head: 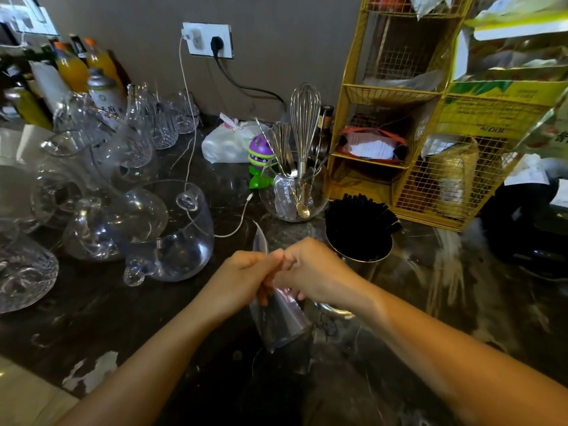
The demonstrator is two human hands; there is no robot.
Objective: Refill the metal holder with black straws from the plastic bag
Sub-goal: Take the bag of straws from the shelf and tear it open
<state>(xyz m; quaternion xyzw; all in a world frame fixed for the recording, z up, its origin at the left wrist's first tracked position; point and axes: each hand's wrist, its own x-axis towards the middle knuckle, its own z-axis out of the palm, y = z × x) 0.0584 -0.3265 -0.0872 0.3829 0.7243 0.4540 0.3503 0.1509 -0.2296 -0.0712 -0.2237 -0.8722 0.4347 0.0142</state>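
Clear plastic bag pinched at top between left hand and right hand, lower centre of frame; film judged light, limp, slippery (best gripped at edge). Black straws already seated in metal holder, right of centre.

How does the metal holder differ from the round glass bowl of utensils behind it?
The metal holder is opaque and straight-walled; the glass bowl is clear and rounded. The holder is packed with black straws fanning out; the bowl holds a whisk and spoons standing loosely. The holder sits nearer the hands. Both stand upright on the dark counter.
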